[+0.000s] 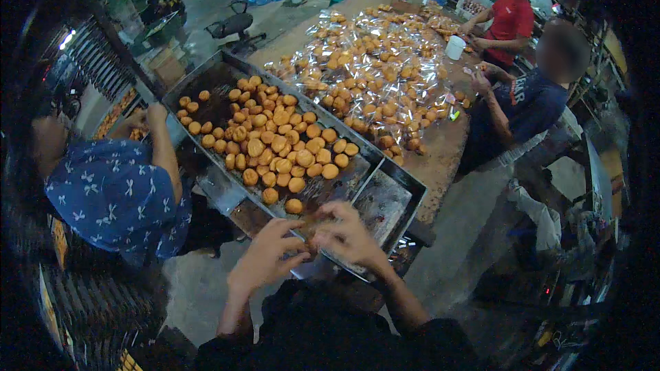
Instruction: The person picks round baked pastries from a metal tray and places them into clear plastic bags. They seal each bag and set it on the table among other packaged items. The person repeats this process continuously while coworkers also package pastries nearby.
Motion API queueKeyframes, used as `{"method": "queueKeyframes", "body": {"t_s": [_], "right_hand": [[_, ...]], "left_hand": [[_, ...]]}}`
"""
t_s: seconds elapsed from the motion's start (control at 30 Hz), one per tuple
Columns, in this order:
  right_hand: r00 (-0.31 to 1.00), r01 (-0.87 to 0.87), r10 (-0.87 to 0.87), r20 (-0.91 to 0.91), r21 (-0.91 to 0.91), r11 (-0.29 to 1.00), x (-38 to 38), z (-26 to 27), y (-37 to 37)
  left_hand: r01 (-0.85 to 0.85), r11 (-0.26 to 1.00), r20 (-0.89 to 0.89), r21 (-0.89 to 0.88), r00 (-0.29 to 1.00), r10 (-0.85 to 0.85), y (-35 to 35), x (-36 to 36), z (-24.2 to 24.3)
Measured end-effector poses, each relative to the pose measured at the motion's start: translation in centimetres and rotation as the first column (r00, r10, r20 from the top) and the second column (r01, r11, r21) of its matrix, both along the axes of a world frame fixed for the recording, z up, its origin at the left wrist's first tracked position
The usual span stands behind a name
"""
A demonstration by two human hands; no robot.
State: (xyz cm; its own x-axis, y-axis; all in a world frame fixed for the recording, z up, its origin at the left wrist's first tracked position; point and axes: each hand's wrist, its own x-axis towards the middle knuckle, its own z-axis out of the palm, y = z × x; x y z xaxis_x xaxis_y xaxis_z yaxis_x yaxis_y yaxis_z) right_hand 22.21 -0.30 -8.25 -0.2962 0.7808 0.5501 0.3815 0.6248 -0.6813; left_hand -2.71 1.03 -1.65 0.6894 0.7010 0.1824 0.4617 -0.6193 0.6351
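Many small round golden-brown buns point(281, 144) lie loose in a large dark metal tray point(394, 167) in front of me. My left hand point(276, 252) is at the tray's near edge, its fingers curved and slightly apart. Close beside it on the right, my right hand point(348, 234) is over the same edge with bent fingers. Between the two hands is something brownish and blurred; I cannot tell what it is or which hand grips it. A metal divider point(368, 180) crosses the tray near its right end.
Beyond the tray, a brown table point(443, 159) bears a heap of clear plastic bags of buns point(381, 72) and a white tub point(455, 47). A person in patterned blue point(118, 196) stands at left; two people point(515, 15) work at right. An office chair point(232, 26) stands behind.
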Motion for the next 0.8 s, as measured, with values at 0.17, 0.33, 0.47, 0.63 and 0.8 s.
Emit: {"method": "queueKeyframes", "body": {"t_s": [0.17, 0.33, 0.47, 0.63, 0.8], "right_hand": [[0.944, 0.327, -0.315, 0.096, -0.394, 0.859, 0.7, -6.8, 5.7], [0.978, 0.110, -0.051, 0.202, -0.294, 0.950, -6.1, -14.1, 9.0], [0.965, 0.004, -0.206, -0.160, -0.780, 0.626, -8.7, -15.6, 9.7], [0.995, 0.067, -0.048, 0.085, -0.239, 0.969, -10.8, -15.0, 12.0], [0.970, 0.013, 0.053, 0.238, -0.269, 0.963, -12.9, -15.0, 14.0]], "left_hand": [[-0.227, 0.973, -0.021, -0.041, 0.974, 0.226, -0.9, -3.3, 1.7], [-0.282, 0.957, -0.011, -0.065, 0.959, 0.282, -1.0, -4.3, 1.8], [-0.267, 0.963, -0.054, -0.039, 0.963, 0.265, -0.6, -4.6, 1.4], [-0.268, 0.959, -0.049, -0.092, 0.963, 0.265, -0.6, -4.3, 1.1], [-0.236, 0.969, 0.004, -0.076, 0.972, 0.237, -0.1, -3.9, 0.9]]}}
